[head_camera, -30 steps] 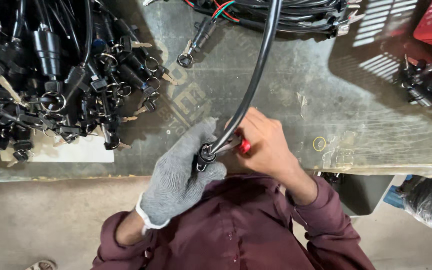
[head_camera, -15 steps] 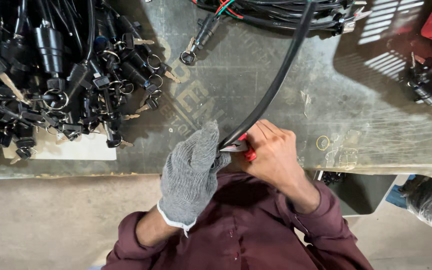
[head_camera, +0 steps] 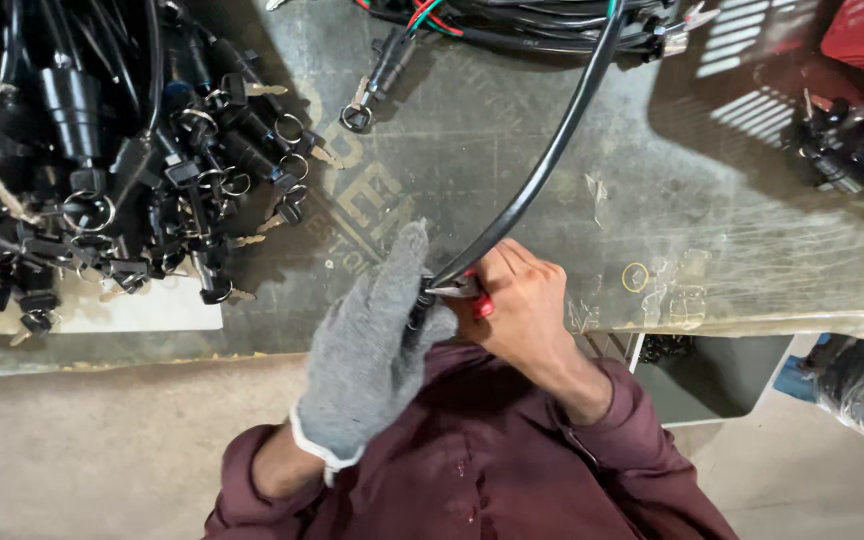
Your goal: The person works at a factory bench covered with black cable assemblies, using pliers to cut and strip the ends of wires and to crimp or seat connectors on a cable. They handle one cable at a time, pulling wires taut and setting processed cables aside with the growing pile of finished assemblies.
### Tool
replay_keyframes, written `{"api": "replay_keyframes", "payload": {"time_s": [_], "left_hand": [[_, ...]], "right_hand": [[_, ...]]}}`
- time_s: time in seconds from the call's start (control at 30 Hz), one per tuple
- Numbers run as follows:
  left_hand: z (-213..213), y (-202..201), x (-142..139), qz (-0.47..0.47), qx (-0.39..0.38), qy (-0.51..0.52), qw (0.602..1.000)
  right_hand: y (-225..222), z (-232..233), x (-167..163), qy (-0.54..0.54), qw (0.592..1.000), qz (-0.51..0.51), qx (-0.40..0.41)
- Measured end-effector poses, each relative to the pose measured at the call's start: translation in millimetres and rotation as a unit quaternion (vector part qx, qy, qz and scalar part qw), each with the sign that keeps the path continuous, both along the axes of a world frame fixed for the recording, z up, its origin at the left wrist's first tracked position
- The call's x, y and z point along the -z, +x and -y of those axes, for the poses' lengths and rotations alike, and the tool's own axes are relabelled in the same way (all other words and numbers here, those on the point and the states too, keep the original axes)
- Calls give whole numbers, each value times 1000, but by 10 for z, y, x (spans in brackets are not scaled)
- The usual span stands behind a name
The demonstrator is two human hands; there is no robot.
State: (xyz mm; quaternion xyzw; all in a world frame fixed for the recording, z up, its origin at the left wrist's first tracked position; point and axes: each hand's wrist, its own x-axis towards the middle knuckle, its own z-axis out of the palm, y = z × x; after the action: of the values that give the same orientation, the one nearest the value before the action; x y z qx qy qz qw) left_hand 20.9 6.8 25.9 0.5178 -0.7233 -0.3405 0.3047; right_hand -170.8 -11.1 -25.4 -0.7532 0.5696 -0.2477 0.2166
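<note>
- The left hand (head_camera: 372, 365), covered by a grey knit glove, is clenched around the lower end of a thick black cable (head_camera: 542, 165); the cable end is gripped just below the point where it meets the tool.
- The right hand (head_camera: 517, 300), bare, is closed on a small cutting tool with red handles (head_camera: 472, 295) — its metal tip is pressed against the cable right beside the gloved fingers.
- From the two hands the cable is seen arching up and away to the right, ending at a bundle of black wiring (head_camera: 512, 25) well beyond the hands, where red and green leads are mixed in.
- Both hands are held at the near edge of a worn grey worktable (head_camera: 712, 200), touching each other over the cable end.
- Well to the left of the gloved hand, a large heap of black switch assemblies with keys and key rings (head_camera: 122, 170) is piled on the table.
- Above the gloved hand, apart from the heap, a single black connector with a ring (head_camera: 377, 75) is laid on the table.
- Far to the right of the bare hand — near the table's corner — a smaller cluster of black parts (head_camera: 852, 145) is seen.
</note>
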Motion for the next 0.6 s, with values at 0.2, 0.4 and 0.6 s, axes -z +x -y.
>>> {"api": "replay_keyframes", "payload": {"time_s": [0.2, 0.4, 0.6], "left_hand": [[96, 171, -130, -317, 178, 245, 899], [21, 172, -64, -309, 119, 285, 899], [278, 221, -411, 155, -58, -107, 980]], "right_hand": [[-140, 288, 103, -46, 966, 153, -205], [-177, 379, 10, 29, 964, 132, -229], [-120, 434, -79, -108, 987, -100, -67]]}}
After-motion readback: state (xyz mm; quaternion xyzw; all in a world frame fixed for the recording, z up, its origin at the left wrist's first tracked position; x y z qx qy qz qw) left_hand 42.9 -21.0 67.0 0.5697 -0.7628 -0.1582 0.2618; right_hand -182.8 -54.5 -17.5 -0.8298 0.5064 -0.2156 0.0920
